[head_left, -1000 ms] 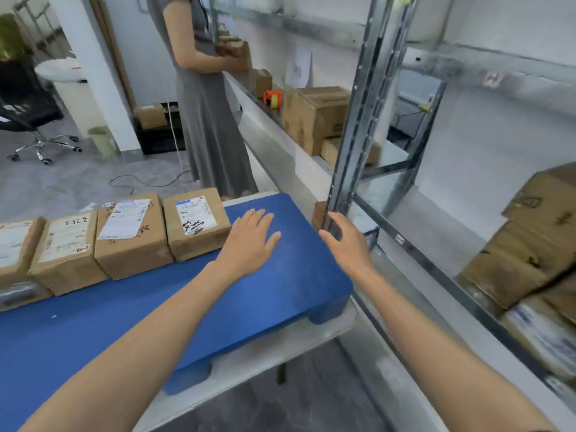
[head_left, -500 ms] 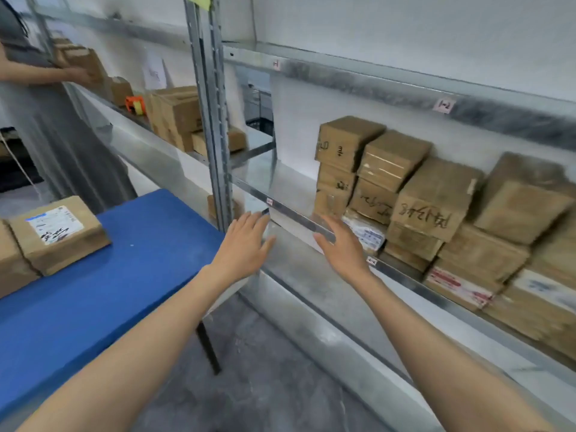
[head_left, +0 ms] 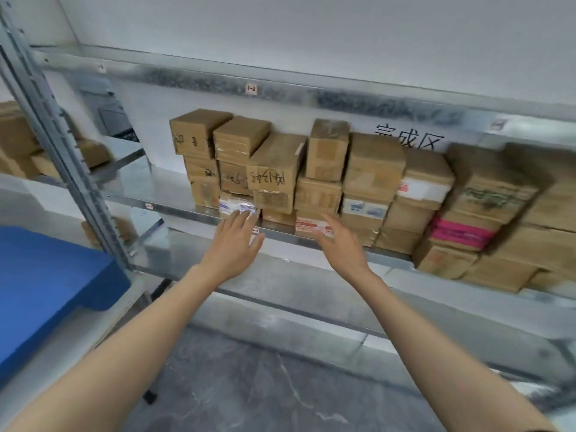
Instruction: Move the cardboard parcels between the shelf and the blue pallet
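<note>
Several brown cardboard parcels point(head_left: 274, 169) stand stacked in rows on the middle board of a grey metal shelf point(head_left: 174, 210). Both my arms stretch toward that stack. My left hand point(head_left: 235, 241) is open with straight fingers, its tips just in front of a plastic-wrapped parcel point(head_left: 235, 205) in the bottom row. My right hand point(head_left: 339, 241) is open too, in front of a parcel with a red-and-white label point(head_left: 307, 224). Neither hand holds anything. A corner of the blue pallet point(head_left: 46, 275) shows at the left edge, bare in this view.
A metal upright point(head_left: 62, 151) of the shelf stands between the pallet and the stack. More parcels point(head_left: 18, 141) lie on the neighbouring bay at far left. A lower shelf board point(head_left: 311, 294) juts out below my hands. The floor below is grey.
My view has swung right from the pallet to the shelf. Both open hands have travelled with it and risen to the bottom row of the stack. The standing person has left the view.
</note>
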